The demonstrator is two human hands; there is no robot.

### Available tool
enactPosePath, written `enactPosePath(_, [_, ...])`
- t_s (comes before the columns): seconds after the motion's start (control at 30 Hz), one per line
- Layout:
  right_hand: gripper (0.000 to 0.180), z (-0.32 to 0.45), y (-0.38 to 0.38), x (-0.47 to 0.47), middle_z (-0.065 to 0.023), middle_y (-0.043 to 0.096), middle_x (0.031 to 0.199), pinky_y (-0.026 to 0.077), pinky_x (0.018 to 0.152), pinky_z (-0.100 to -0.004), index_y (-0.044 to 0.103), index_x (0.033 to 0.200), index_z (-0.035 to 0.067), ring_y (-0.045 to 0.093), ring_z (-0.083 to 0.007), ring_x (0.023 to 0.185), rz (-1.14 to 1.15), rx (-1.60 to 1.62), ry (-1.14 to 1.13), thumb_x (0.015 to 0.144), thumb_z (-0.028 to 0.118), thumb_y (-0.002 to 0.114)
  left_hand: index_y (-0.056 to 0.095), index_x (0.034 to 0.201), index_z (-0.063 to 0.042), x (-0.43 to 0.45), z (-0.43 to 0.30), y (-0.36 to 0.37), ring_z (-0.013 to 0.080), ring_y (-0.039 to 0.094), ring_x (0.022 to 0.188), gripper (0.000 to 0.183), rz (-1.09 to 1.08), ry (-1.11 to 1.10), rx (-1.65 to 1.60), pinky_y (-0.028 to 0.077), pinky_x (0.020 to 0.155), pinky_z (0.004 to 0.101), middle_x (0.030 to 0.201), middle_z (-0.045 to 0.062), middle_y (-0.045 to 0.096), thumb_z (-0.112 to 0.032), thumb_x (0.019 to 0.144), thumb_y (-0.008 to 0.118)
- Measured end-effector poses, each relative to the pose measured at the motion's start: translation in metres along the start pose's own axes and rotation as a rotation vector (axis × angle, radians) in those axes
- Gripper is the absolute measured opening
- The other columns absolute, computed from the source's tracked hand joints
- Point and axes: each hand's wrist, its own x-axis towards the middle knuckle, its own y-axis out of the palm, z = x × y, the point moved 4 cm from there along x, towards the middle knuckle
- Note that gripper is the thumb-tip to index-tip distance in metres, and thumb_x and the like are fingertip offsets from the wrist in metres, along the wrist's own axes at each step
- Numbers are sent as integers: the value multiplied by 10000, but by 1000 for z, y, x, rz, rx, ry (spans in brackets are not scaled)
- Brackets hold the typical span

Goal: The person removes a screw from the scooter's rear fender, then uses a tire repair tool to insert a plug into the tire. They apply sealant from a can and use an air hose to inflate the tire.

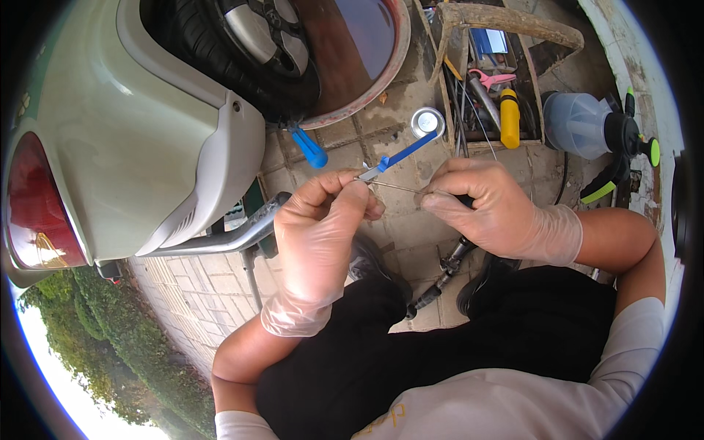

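My left hand point(322, 236), in a clear thin glove, pinches a narrow strip point(410, 149) between thumb and fingertips. The strip's long end is blue and slants up to the right; close to my fingers it is pale grey, with a small blue curl between. Also gloved, my right hand point(484, 206) grips a tool with a thin metal shaft point(393, 186). Its dark handle mostly hides behind my fingers. The shaft's tip reaches my left fingertips beside the strip's grey end; whether it passes through the strip I cannot tell.
A wheel with a black tyre point(209, 60) hangs beside a round tub of water point(352, 66). A blue-handled tool point(308, 147) juts near its rim. A metal tin point(427, 122), a wooden toolbox point(533, 82) and a spray bottle point(577, 124) stand ahead; a hand pump point(440, 278) lies between my feet.
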Motion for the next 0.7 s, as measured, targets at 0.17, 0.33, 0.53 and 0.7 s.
enactPosePath(0.17, [175,3,4,4,-130,591,727,452,624,-327,657,822,-35,559,-204,658,0,32,30,892,123,678,638,981,49,7,-1,0,125,632,699,103,-21,37,-27,520,711,248,760,83,672,-26,915,611])
enactPosePath(0.33, [169,2,6,10,-81,625,792,464,682,-301,685,910,-33,573,-124,745,109,72,133,936,132,660,627,932,23,17,-6,-1,192,617,666,82,-35,77,-29,538,674,331,755,97,631,-13,932,554])
enactPosePath(0.53, [159,8,5,24,-77,613,799,454,657,-287,678,912,-39,553,-128,703,-34,-47,9,931,118,667,598,846,-10,37,-13,4,167,548,619,83,-37,218,-107,489,621,324,709,69,573,29,881,534])
enactPosePath(0.7, [106,6,-2,33,-79,613,817,456,649,-277,676,917,-41,564,-134,714,-159,-166,-109,918,65,666,562,805,-50,51,-12,13,174,518,626,84,-4,236,-221,449,612,327,711,58,537,14,841,523])
